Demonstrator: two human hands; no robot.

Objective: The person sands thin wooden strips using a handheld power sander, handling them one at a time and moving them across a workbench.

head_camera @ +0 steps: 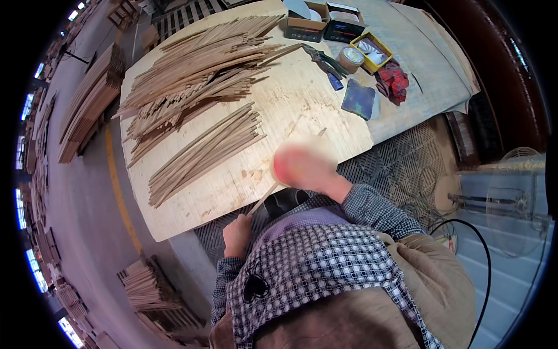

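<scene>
My left hand grips the lower end of a thin wooden strip, just off the near edge of a plywood tabletop. The strip runs up and to the right beneath a round red sanding pad, and its far tip shows beyond. Over the strip, my right hand is closed on the pad; both are partly blurred. Left of the pad lies a loose bundle of thin wooden strips. A larger pile of strips sits farther back on the plywood.
Cardboard boxes, pliers, a tape roll, a yellow tray, a red cloth and a blue abrasive sheet lie at the back right. A fan stands right. Stacked boards are left.
</scene>
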